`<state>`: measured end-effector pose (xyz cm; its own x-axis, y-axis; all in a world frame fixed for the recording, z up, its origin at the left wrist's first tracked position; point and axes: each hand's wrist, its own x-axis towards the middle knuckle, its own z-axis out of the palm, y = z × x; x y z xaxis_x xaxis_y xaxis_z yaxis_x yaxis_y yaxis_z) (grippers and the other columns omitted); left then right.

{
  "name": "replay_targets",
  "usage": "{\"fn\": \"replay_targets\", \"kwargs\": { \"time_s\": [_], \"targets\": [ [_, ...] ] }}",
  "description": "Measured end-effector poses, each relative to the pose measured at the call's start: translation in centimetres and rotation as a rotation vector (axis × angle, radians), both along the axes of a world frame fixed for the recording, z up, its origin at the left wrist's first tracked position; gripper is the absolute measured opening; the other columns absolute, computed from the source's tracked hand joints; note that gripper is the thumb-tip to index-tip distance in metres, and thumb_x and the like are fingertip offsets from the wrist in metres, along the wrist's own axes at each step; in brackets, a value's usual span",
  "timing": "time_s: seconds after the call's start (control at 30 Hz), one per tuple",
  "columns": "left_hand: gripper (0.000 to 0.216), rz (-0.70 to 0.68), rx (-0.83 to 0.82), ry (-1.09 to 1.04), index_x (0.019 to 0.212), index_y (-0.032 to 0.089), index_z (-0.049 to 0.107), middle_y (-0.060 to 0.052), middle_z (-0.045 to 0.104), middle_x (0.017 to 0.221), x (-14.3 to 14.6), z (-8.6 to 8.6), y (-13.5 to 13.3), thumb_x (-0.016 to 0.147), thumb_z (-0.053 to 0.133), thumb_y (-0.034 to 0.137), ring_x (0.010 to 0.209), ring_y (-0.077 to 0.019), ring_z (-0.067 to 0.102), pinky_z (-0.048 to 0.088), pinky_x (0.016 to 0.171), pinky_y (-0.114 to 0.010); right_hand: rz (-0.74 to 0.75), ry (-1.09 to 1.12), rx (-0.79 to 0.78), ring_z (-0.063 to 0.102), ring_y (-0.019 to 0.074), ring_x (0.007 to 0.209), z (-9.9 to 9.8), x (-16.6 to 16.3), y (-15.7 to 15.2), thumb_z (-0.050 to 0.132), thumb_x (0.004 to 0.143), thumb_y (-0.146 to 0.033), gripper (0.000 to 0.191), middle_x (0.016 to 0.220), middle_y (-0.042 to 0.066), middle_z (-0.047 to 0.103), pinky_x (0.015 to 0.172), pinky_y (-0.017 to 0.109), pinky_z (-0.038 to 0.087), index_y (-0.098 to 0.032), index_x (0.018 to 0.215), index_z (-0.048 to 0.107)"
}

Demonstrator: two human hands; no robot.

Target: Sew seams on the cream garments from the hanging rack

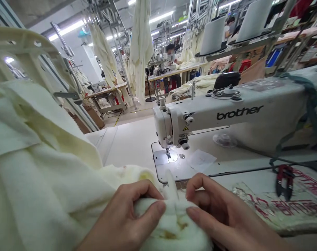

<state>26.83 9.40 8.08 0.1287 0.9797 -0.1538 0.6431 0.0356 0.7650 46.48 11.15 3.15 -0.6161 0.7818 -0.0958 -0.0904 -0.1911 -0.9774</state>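
Cream fleece fabric [43,181]: thick soft cloth, piled at the near left of the white counter [132,139]; its fold lies under both hands.
Left hand [127,219]: grip pressed together, thumb and forefinger pinching the fold.
Right hand [221,216]: grip closed too, pinching the same fold just beside the other hand.
White Brother sewing machine [239,111]: stands behind the hands, its needle near them.
Red-handled thread snips [284,179]: lie at the right on a printed plastic bag [300,209].

The sewing machine [226,115] stands on the counter [132,139]. Left of the machine the fabric [43,181] is heaped, reaching across in front of it. At the machine's right front, snips [284,179] lie on a printed bag [300,209].
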Motion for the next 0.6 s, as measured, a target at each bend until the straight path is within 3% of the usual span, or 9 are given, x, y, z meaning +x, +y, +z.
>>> {"fn": "replay_targets", "kwargs": {
  "time_s": [0.07,0.17,0.2,0.3,0.37,0.4,0.47,0.53,0.6],
  "targets": [
    [0.024,-0.009,0.028,0.021,0.072,0.02,0.062,0.001,0.062,0.07,-0.1,-0.8,1.2,0.084,0.053,0.04,0.067,-0.0151,0.055,0.041,0.061,-0.023,-0.013,-0.08,0.108,0.053,0.0107,0.064,-0.2,0.2,1.6,0.052,0.09,-0.049,0.026,0.075,-0.002,0.058,0.054,0.019,0.041,-0.023,0.091,0.046],
    [0.018,0.049,0.165,0.197,0.077,0.019,0.063,-0.003,0.066,0.081,-1.9,-2.0,2.3,0.083,0.052,0.032,0.081,-0.0194,0.059,0.043,0.076,-0.028,-0.127,-0.489,0.494,0.057,0.0134,0.063,-1.2,1.9,6.6,0.047,0.091,-0.037,0.017,0.076,0.001,0.061,0.054,0.024,0.043,-0.021,0.087,0.053],
    [0.017,0.084,0.199,0.272,0.081,0.019,0.064,-0.004,0.066,0.087,-2.9,-2.2,2.1,0.083,0.052,0.031,0.086,-0.0209,0.06,0.043,0.08,-0.03,-0.245,-0.71,0.671,0.057,0.0138,0.062,-1.5,2.9,8.6,0.046,0.091,-0.033,0.019,0.076,0.002,0.062,0.056,0.026,0.044,-0.021,0.08,0.056],
    [0.019,0.15,0.17,0.364,0.093,0.022,0.065,-0.004,0.066,0.095,-5.7,-1.3,-0.3,0.085,0.051,0.033,0.091,-0.0214,0.06,0.045,0.083,-0.031,-0.445,-0.869,0.81,0.055,0.0172,0.058,-1.9,5.0,12.5,0.047,0.086,-0.017,0.027,0.065,0.007,0.059,0.059,0.034,0.039,-0.019,0.059,0.051],
    [0.02,0.127,0.111,0.316,0.094,0.025,0.064,-0.002,0.066,0.094,-6.3,0.1,-2.4,0.089,0.05,0.036,0.089,-0.0188,0.061,0.046,0.08,-0.027,-0.378,-0.817,0.95,0.051,0.0166,0.05,-1.4,4.7,12.1,0.05,0.087,-0.021,0.031,0.056,0.004,0.056,0.054,0.033,0.037,-0.021,0.056,0.052],
    [0.019,0.104,0.1,0.287,0.092,0.026,0.064,-0.001,0.066,0.093,-6.1,0.8,-3.1,0.09,0.049,0.036,0.089,-0.0174,0.061,0.046,0.08,-0.025,-0.297,-0.7,1.13,0.053,0.017,0.049,-1.0,4.0,11.0,0.048,0.089,-0.023,0.029,0.058,0.004,0.059,0.05,0.032,0.038,-0.022,0.061,0.056],
    [0.017,0.018,0.103,0.225,0.09,0.025,0.064,0.001,0.065,0.091,-5.1,1.9,-3.3,0.092,0.047,0.03,0.088,-0.0143,0.06,0.046,0.08,-0.021,-0.196,-0.45,1.4,0.064,0.0194,0.079,0.1,2.0,7.9,0.044,0.094,-0.026,0.02,0.089,0.007,0.067,0.063,0.03,0.05,-0.024,0.089,0.063],
    [0.015,-0.123,0.114,0.137,0.09,0.023,0.063,0.001,0.066,0.091,-3.7,2.1,-1.8,0.092,0.049,0.024,0.087,-0.012,0.06,0.046,0.08,-0.019,-0.2,-0.366,1.6,0.058,0.0207,0.107,0.9,0.3,5.2,0.043,0.096,-0.025,0.024,0.112,0.007,0.064,0.085,0.032,0.051,-0.021,0.113,0.06],
    [0.011,-0.272,0.115,0.029,0.092,0.02,0.063,0.0,0.066,0.092,-2.5,1.5,0.5,0.091,0.052,0.021,0.085,-0.0112,0.06,0.046,0.078,-0.018,-0.174,-0.444,1.658,0.057,0.0208,0.11,0.9,-0.3,4.0,0.039,0.097,-0.023,0.03,0.113,0.006,0.065,0.094,0.036,0.048,-0.02,0.122,0.056]
  ]
}}
